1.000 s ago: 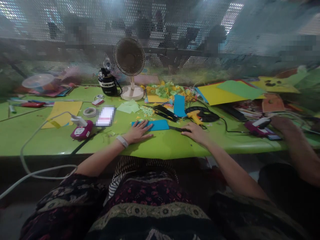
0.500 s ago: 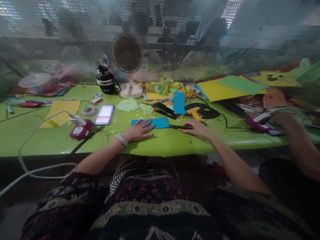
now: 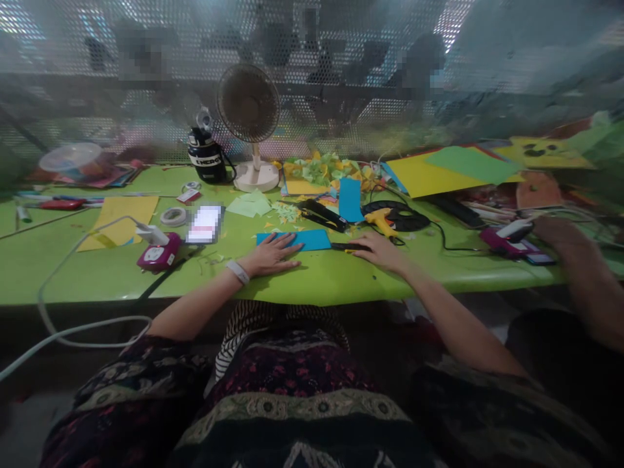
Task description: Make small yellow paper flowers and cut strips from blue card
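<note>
A plastic lid (image 3: 71,156) sits at the upper left, past a red case (image 3: 61,204) and some pens on the lime-green table (image 3: 88,289). Nearer lies a yellow paper sheet (image 3: 117,222), with a white cable (image 3: 88,257) crossing toward a magenta socket (image 3: 158,255). A roll of tape (image 3: 173,216) and a blurred rectangular item (image 3: 205,224) come next, below a black flask (image 3: 207,159) and a desk fan (image 3: 248,104).

The person's left hand (image 3: 270,255), with a white band (image 3: 238,273) on its wrist, lies flat with fingers spread, its fingertips pressing on a blue paper strip (image 3: 292,240) at lower middle. Just right of that strip is a black-and-yellow craft knife (image 3: 348,247). The right hand (image 3: 381,253) rests open and palm down, its fingertips at the knife's end; no pinch shows.

Above these are a black stapler (image 3: 322,216), an upright-lying blue strip (image 3: 351,199), and a yellow glue gun (image 3: 380,222). Farther right, a green sheet (image 3: 472,164) overlaps a yellow sheet (image 3: 429,175). At the far right, a co-worker's hand (image 3: 558,231) is just beside a second magenta socket (image 3: 502,244).
</note>
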Motion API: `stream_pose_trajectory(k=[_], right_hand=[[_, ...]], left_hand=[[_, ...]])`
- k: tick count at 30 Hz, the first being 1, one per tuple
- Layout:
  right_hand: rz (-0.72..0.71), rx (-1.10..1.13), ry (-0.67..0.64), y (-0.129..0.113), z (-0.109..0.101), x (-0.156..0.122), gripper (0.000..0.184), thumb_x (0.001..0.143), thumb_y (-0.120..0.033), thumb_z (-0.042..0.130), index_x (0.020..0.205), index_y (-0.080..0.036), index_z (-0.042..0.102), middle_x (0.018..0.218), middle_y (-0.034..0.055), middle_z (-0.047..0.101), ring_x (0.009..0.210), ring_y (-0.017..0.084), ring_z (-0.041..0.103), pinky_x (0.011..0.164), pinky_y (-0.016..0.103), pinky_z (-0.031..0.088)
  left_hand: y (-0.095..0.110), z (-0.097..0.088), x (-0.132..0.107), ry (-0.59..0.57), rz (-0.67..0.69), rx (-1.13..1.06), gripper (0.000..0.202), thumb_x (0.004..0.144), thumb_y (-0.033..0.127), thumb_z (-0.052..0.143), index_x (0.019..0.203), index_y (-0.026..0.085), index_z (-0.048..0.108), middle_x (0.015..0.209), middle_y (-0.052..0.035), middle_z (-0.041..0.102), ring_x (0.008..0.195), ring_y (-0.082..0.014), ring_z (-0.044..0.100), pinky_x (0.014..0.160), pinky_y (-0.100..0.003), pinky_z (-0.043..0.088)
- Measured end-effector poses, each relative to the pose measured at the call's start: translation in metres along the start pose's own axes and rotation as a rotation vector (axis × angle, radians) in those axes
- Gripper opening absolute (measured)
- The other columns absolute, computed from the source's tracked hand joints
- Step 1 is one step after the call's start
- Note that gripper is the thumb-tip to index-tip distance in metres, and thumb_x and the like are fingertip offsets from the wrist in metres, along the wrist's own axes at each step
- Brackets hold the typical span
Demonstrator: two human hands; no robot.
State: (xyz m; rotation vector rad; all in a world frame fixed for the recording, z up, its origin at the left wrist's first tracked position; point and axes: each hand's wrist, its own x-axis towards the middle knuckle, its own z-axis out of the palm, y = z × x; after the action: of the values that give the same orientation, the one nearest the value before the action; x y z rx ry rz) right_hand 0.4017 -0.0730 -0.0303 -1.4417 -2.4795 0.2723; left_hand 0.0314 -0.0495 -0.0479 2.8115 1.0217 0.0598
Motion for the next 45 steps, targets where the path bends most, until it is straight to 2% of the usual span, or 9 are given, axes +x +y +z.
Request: stream_pose_trajectory(k=[8, 12, 18, 23, 30, 36, 45], right_hand=[[-0.001, 0.005, 0.015, 0.01, 0.001, -0.012, 0.036, 0.097, -0.043, 0.055, 0.127, -0.031, 0.072, 0.101, 0.0099, 0.065, 0.097, 0.028, 0.06, 0.088, 0.046, 0.051], [0.005, 0.024, 0.024, 0.014, 0.001, -0.019, 0.036, 0.097, -0.044, 0.055, 0.125, -0.03, 0.073, 0.098, 0.0103, 0.065, 0.093, 0.028, 0.061, 0.086, 0.046, 0.051], [-0.005, 0.019, 0.018, 0.002, 0.003, -0.013, 0.037, 0.097, -0.045, 0.054, 0.127, -0.031, 0.072, 0.099, 0.0109, 0.065, 0.095, 0.029, 0.06, 0.085, 0.046, 0.051], [0.023, 0.021, 0.008, 0.002, 0.001, -0.019, 0.036, 0.097, -0.044, 0.054, 0.126, -0.031, 0.073, 0.096, 0.0097, 0.065, 0.091, 0.027, 0.061, 0.084, 0.044, 0.052], [0.026, 0.039, 0.035, -0.016, 0.008, -0.014, 0.038, 0.098, -0.044, 0.053, 0.126, -0.027, 0.073, 0.104, 0.0109, 0.066, 0.095, 0.027, 0.062, 0.086, 0.043, 0.051], [0.026, 0.03, 0.005, -0.021, 0.005, -0.02, 0.041, 0.099, -0.045, 0.051, 0.128, -0.026, 0.072, 0.101, 0.0112, 0.065, 0.094, 0.026, 0.062, 0.086, 0.042, 0.051], [-0.007, -0.015, 0.063, -0.034, 0.016, -0.013, 0.039, 0.099, -0.042, 0.052, 0.126, -0.023, 0.073, 0.101, 0.0126, 0.065, 0.099, 0.029, 0.061, 0.088, 0.045, 0.051]], left_hand=[[0.001, 0.0, 0.0, 0.016, -0.004, -0.007, 0.073, 0.098, 0.071, 0.025, 0.16, 0.033, 0.029, 0.169, -0.0039, 0.018, 0.156, -0.0261, 0.02, 0.127, -0.046, 0.009], [0.003, -0.002, -0.001, 0.001, -0.003, 0.002, 0.074, 0.098, 0.072, 0.022, 0.16, 0.031, 0.028, 0.169, -0.0061, 0.018, 0.157, -0.0254, 0.019, 0.127, -0.046, 0.008], [0.002, -0.004, 0.0, -0.014, -0.012, 0.002, 0.075, 0.098, 0.072, 0.021, 0.16, 0.03, 0.028, 0.169, -0.0066, 0.018, 0.157, -0.0251, 0.018, 0.127, -0.047, 0.008], [0.0, -0.001, 0.0, -0.004, 0.002, -0.006, 0.075, 0.098, 0.072, 0.022, 0.16, 0.031, 0.028, 0.169, -0.0051, 0.018, 0.156, -0.0254, 0.019, 0.127, -0.046, 0.007], [0.002, -0.003, -0.001, -0.001, 0.004, -0.015, 0.075, 0.098, 0.072, 0.022, 0.16, 0.029, 0.028, 0.169, -0.0069, 0.019, 0.156, -0.0275, 0.019, 0.126, -0.048, 0.008], [0.003, -0.004, 0.0, 0.001, 0.015, -0.015, 0.077, 0.097, 0.073, 0.021, 0.16, 0.029, 0.028, 0.169, -0.0074, 0.018, 0.156, -0.0275, 0.019, 0.126, -0.048, 0.008], [0.001, -0.001, 0.0, 0.015, 0.016, -0.007, 0.076, 0.098, 0.072, 0.022, 0.16, 0.029, 0.027, 0.169, -0.008, 0.02, 0.156, -0.0271, 0.02, 0.126, -0.048, 0.008]])
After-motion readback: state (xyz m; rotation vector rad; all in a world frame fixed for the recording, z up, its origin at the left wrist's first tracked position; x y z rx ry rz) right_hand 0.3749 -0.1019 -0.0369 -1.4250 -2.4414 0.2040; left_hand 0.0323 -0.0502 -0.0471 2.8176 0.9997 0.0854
